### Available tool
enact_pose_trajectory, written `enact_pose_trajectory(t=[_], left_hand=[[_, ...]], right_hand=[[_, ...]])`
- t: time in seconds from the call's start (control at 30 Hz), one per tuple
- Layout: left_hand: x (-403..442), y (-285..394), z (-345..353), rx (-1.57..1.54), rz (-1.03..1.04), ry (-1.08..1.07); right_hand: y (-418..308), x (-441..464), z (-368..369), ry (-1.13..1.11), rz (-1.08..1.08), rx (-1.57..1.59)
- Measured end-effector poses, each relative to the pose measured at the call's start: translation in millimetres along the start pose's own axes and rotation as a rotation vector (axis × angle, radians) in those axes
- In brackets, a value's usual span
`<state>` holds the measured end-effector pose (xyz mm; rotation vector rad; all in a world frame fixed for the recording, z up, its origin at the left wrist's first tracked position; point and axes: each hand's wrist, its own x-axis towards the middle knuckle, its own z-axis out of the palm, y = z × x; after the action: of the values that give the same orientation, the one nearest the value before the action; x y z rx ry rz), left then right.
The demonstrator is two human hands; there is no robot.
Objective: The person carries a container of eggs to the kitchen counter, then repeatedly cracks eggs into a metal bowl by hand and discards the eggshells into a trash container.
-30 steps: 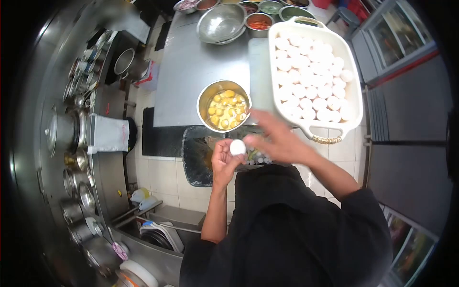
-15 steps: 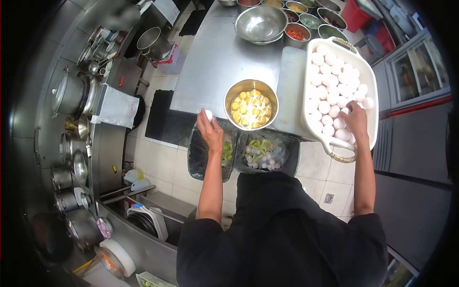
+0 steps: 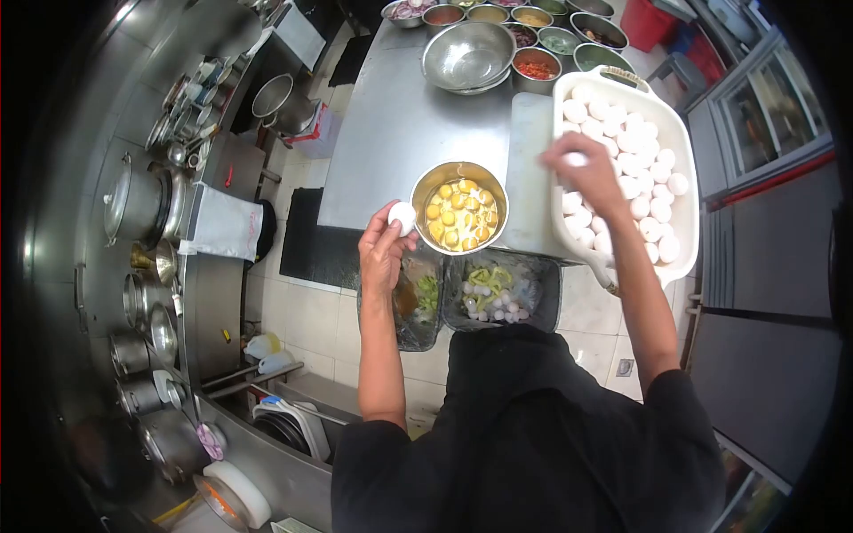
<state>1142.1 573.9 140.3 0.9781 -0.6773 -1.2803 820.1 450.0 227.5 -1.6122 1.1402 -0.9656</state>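
My left hand [image 3: 382, 250] grips a white egg [image 3: 402, 217] at the left side of a metal pot [image 3: 442, 172]. Inside the pot lie several egg yolks [image 3: 462, 218] in clear egg white. Smeared by motion, my right hand [image 3: 593, 175] is closed around another white egg [image 3: 576, 159], over the left rim of a white tub [image 3: 689, 226]. Many white eggs [image 3: 633, 142] are piled in that tub. The pot stands at the near edge of the steel table [image 3: 382, 133], beside a pale cutting board [image 3: 530, 200].
Below the table edge are two lined bins, the right bin [image 3: 549, 306] with eggshells and green scraps, the left bin [image 3: 400, 338] with green scraps. A metal bowl [image 3: 468, 55] and several ingredient bowls [image 3: 537, 69] stand at the back. Pots line the left counter.
My right hand has left the egg pile with an egg, moving left and up to the tub's rim. My left hand has brought its egg slightly right, beside the pot.
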Motion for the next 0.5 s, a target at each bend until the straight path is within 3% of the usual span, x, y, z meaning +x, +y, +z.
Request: enact_pose_trajectory(t=[0.03, 0.07, 0.13, 0.23, 0.33, 0.5], left_hand=[[0, 10, 11, 0.014, -0.009, -0.039], [0, 20, 23, 0.029, -0.018, -0.078], [3, 26, 35, 0.071, -0.026, -0.14], [13, 31, 43, 0.13, -0.038, -0.211], [19, 35, 47, 0.154, -0.073, -0.263], [28, 37, 52, 0.22, -0.105, -0.297]], right_hand=[[-9, 3, 24, 0.003, -0.237, -0.132], [-24, 4, 36, -0.159, -0.203, -0.198], [-30, 11, 60, -0.336, -0.37, -0.267], [-25, 23, 85, -0.427, -0.508, -0.264], [-20, 30, 91, -0.514, -0.502, -0.269], [-14, 28, 89, -0.46, -0.481, -0.277]])
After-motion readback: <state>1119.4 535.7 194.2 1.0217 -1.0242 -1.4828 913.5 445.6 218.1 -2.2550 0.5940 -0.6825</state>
